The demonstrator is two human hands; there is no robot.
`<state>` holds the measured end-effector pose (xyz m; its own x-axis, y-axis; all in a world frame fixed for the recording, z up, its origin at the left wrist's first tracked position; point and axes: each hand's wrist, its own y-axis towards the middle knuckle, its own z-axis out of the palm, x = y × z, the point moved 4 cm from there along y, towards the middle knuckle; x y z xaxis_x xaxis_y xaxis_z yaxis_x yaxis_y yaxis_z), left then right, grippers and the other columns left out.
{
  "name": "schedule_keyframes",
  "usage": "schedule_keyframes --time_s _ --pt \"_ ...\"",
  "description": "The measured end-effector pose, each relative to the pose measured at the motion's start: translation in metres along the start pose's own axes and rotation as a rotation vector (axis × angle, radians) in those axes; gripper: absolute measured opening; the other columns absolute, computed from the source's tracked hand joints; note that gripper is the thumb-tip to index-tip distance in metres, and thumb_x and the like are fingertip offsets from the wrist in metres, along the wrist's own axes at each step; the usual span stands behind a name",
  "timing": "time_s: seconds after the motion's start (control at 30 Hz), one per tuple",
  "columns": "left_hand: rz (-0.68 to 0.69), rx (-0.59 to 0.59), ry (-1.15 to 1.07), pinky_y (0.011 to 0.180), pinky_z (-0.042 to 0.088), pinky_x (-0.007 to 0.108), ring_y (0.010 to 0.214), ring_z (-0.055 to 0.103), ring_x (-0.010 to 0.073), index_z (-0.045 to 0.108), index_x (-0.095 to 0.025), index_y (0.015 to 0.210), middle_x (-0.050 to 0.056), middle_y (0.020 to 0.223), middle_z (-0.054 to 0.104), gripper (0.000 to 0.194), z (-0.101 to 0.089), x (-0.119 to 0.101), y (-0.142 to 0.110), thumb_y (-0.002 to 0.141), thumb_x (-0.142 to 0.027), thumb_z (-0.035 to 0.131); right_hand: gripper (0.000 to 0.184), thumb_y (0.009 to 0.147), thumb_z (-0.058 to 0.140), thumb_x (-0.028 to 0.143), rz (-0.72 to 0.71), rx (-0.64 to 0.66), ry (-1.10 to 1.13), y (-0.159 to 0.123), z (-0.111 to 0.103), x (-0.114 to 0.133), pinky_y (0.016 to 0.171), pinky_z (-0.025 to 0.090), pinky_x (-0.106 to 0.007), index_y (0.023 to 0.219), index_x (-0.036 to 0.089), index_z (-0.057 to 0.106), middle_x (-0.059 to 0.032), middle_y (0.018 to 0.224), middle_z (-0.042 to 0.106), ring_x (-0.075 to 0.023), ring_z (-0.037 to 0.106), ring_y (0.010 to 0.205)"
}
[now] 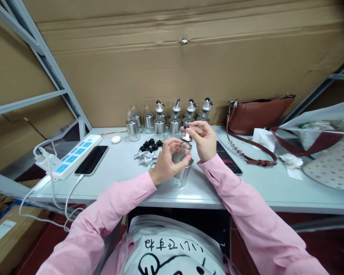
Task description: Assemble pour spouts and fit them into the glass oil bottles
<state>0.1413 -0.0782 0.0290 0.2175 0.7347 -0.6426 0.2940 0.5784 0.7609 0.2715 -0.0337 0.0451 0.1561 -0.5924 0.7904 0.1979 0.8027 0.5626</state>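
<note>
My left hand (172,156) is wrapped round the neck of a glass bottle (180,181) with a metal band, upright near the table's front edge. Between the fingers of my right hand (204,138) is a silver pour spout (186,135), held right over the bottle's mouth; I cannot tell whether they touch. Left of the bottle lie several black spout caps (151,145) and several silver spout pieces (146,157). Behind my hands stand bottles fitted with spouts (159,121), and to their left are bottles with bare necks (132,126).
A power strip (74,158) and a charging phone (92,160) lie on the left, near a round white object (116,139). Another phone (228,157) lies beside my right forearm. A brown handbag (258,114), crumpled tissue (291,160) and a plastic bag (329,126) occupy the right. Cardboard (149,72) stands behind.
</note>
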Motion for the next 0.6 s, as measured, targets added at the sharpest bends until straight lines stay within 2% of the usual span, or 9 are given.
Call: schedule_keyframes --time_s 0.13,0.3,0.4,0.6 --pt "-0.102 -0.008 -0.026 0.081 0.052 0.034 0.084 0.066 0.015 0.033 -0.021 0.106 0.005 0.092 0.063 0.038 0.001 0.006 -0.004 0.081 -0.029 0.061 0.019 0.073 0.068 0.031 -0.138 -0.061 0.021 0.0 0.003 0.031 0.04 0.042 -0.018 0.083 0.024 0.054 0.004 0.067 0.067 -0.0104 0.064 0.057" --pt "-0.128 0.006 -0.066 0.079 0.052 0.035 0.086 0.066 0.0167 0.035 -0.02 0.096 0.008 0.093 0.065 0.031 0.002 0.008 -0.004 0.083 -0.033 0.059 0.018 0.074 0.068 0.032 -0.176 0.071 -0.044 -0.009 0.018 0.067 0.047 0.051 -0.021 0.087 0.025 0.058 0.0022 0.074 0.069 -0.0136 0.068 0.065" --pt "-0.143 -0.003 -0.045 0.079 0.052 0.036 0.087 0.066 0.0175 0.035 -0.02 0.096 0.008 0.093 0.065 0.031 0.002 0.008 -0.004 0.083 -0.036 0.058 0.018 0.072 0.07 0.031 -0.188 0.097 -0.084 -0.016 0.023 0.071 0.052 0.055 -0.023 0.083 0.022 0.06 0.0018 0.072 0.068 -0.0146 0.069 0.067" --pt "-0.155 -0.008 -0.026 0.081 0.052 0.037 0.088 0.065 0.0178 0.036 -0.019 0.099 0.009 0.095 0.065 0.033 0.001 0.006 -0.003 0.082 -0.038 0.058 0.014 0.073 0.069 0.026 -0.218 0.096 -0.109 -0.021 0.022 0.063 0.06 0.057 -0.024 0.084 0.023 0.061 0.002 0.075 0.068 -0.0145 0.069 0.072"
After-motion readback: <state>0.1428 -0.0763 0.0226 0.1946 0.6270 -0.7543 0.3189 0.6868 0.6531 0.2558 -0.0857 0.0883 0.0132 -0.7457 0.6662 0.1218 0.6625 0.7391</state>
